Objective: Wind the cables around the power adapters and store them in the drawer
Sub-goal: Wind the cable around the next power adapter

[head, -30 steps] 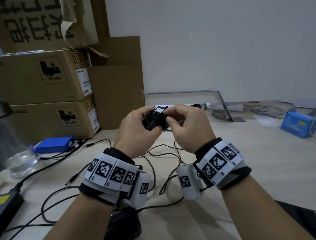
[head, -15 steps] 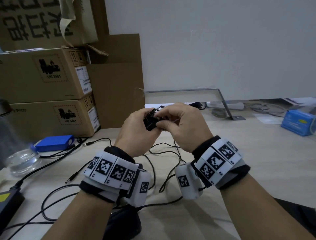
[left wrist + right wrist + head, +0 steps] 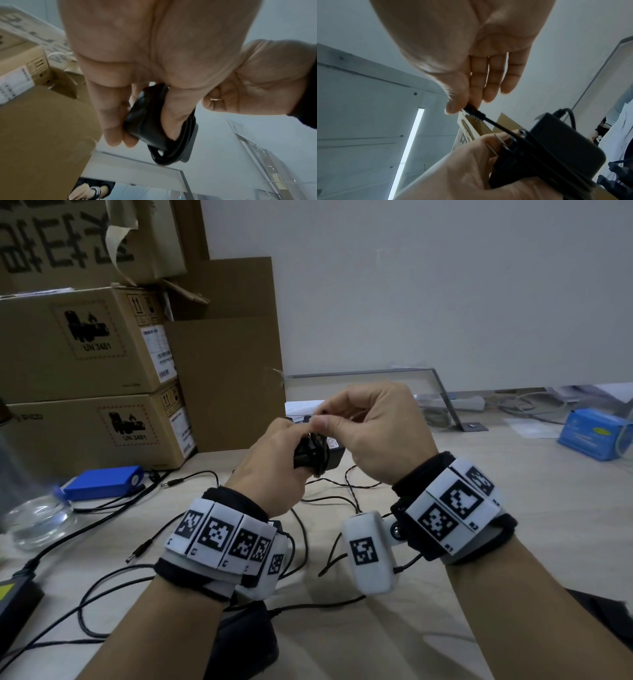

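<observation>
a person's left hand (image 3: 274, 470) grips a black power adapter (image 3: 317, 455) above a pale desk (image 3: 513, 508), fingers curled round its body, while the right hand (image 3: 373, 433) pinches the barrel plug (image 3: 471, 111) at the end of the adapter's cable (image 3: 503, 128) between thumb and forefinger. compared with a second ago the adapter has been turned and tipped downward in the left hand, its white label no longer facing up, and the right hand has risen above it with the plug. several turns already lie round the body in the wrist views, so the winding of this one looks close to done, with only the tail end left to tuck or lay down. more loose black cables (image 3: 102, 587) and another barrel plug (image 3: 140, 553) sprawl on the desk near a blue box (image 3: 102, 482) and stacked cardboard cartons (image 3: 85, 344), suggesting further adapters wait. no drawer appears in any view. how the plug end will be secured cannot be made out, and a dark block (image 3: 246, 642) below the wrists is partly hidden.
</observation>
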